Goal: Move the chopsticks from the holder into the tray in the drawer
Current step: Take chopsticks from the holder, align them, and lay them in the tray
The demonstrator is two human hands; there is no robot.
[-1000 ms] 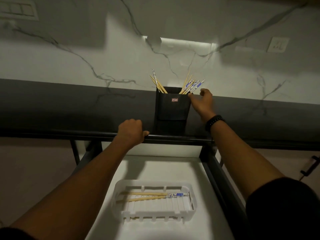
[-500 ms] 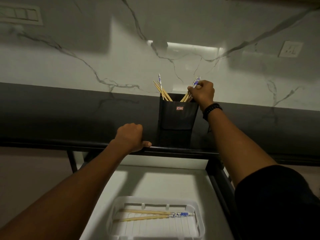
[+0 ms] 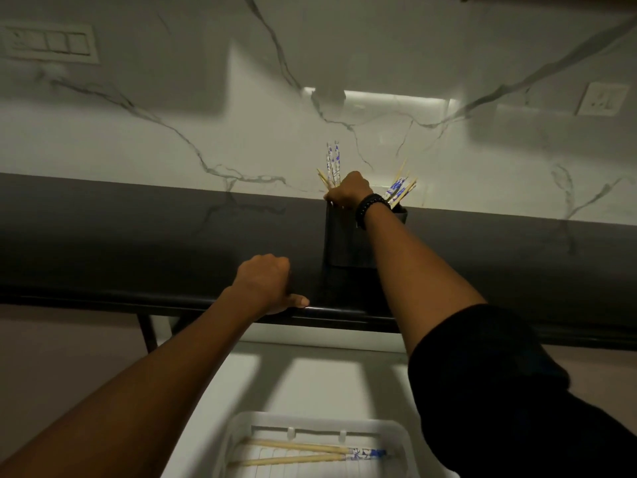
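Head view, right hand [image 3: 348, 189] fingers clenched on chopsticks [image 3: 332, 163] in holder [image 3: 339, 236], left hand [image 3: 265, 281] fisted on counter edge [image 3: 344, 310]

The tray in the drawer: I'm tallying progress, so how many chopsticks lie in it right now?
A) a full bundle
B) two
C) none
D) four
B: two chopsticks lie side by side in the white tray, their blue patterned ends to the right, while the right hand is closed on more chopsticks at the black holder.
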